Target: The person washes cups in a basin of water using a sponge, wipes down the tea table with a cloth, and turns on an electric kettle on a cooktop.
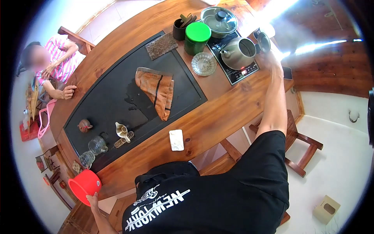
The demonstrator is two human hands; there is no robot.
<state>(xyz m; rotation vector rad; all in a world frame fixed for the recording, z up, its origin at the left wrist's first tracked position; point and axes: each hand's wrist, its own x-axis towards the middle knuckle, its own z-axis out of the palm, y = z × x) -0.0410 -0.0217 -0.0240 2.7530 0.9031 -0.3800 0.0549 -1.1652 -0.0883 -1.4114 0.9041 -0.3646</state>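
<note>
My left hand (93, 199) grips the rim of a red plastic bucket (87, 186), which is tilted beside the table's left end. My right hand (269, 59) is closed at the handle side of a steel kettle (236, 54); glare partly hides its fingers. The kettle stands on a black induction cooker (238, 77) with a red light showing. Its top is open, and the round lid (264, 42) stands raised just above my right hand. Left of the kettle are a ridged glass ashtray (203, 64) and a green-lidded jar (196, 38).
A black tea tray (117, 97) bears a brown cloth (156, 91), a small teapot (84, 125), a pitcher (122, 132) and glass vessels (97, 145). A glass-lidded pot (219, 22) stands behind the kettle. A tissue pack (176, 140) lies near the front edge. Another person (58, 58) sits opposite.
</note>
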